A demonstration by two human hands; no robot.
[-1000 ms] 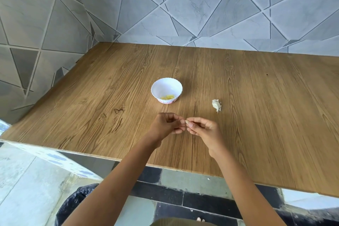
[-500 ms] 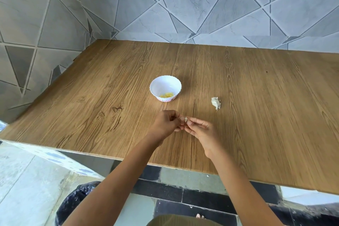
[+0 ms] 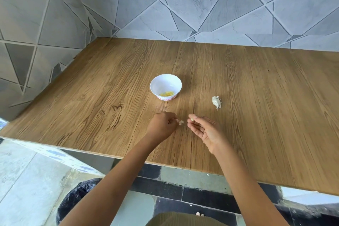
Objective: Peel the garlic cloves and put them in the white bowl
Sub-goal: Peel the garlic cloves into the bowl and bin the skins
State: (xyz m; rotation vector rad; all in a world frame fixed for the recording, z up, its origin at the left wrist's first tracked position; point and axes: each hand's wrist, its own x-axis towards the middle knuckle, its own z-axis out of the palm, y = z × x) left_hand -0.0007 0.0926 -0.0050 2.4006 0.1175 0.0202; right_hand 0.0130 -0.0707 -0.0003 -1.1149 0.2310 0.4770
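Pale and stripped of its skin, a garlic clove [image 3: 192, 119] sits pinched between the thumb and forefinger of the person's right hand [image 3: 207, 132], low over the wood-grain table [image 3: 256, 115]; the hand's other fingers hang loosely curled, palm turned up. Just beside it, a small gap apart, the left hand [image 3: 161, 126] is curled, knuckles up, with a scrap of papery garlic skin [image 3: 181, 122] nipped at its fingertips. Beyond the hands the white bowl [image 3: 161, 83] with a scalloped rim stands upright on the table, a few yellowish peeled cloves [image 3: 167, 94] lying in its bottom; to the bowl's right, apart from it, rests an unpeeled piece of garlic bulb [image 3: 216, 102]. Grey marble-patterned wall tiles [image 3: 183, 5] rise behind and to the left of the table; a black bin bag [image 3: 77, 200] shows below the table's near edge, on the tiled floor.
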